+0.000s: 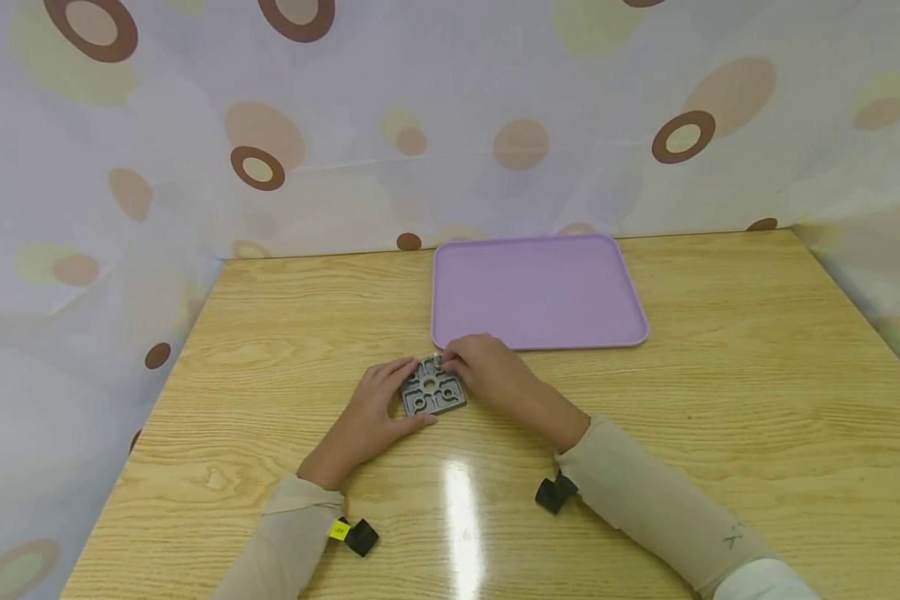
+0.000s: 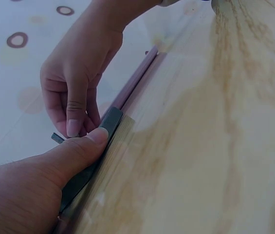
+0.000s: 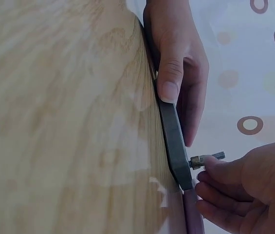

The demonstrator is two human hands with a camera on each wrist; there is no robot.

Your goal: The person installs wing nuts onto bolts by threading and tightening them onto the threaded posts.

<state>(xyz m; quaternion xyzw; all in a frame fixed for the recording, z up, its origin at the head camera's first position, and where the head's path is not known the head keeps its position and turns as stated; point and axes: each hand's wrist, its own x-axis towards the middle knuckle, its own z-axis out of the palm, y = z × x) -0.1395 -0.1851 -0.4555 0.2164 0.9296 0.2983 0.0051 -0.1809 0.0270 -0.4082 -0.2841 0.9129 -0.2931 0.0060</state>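
Observation:
A square grey metal plate [image 1: 437, 402] with round holes and raised ribs lies flat on the wooden table. My left hand [image 1: 372, 421] grips it from the left, thumb along the near edge and fingers at the far-left side. At the plate's far corner, my right hand [image 1: 491, 371] pinches a small nut-like metal piece [image 3: 195, 163] between thumb and fingers. A threaded bolt [image 3: 219, 156] stands up from the plate through that piece, its end showing past the thumb in the right wrist view. The right fingertips partly hide the piece.
Just beyond the plate and right hand sits a purple tray [image 1: 540, 292] with a raised rim. A patterned cloth [image 1: 457, 192] hangs behind the wooden table [image 1: 720, 375] and along its sides.

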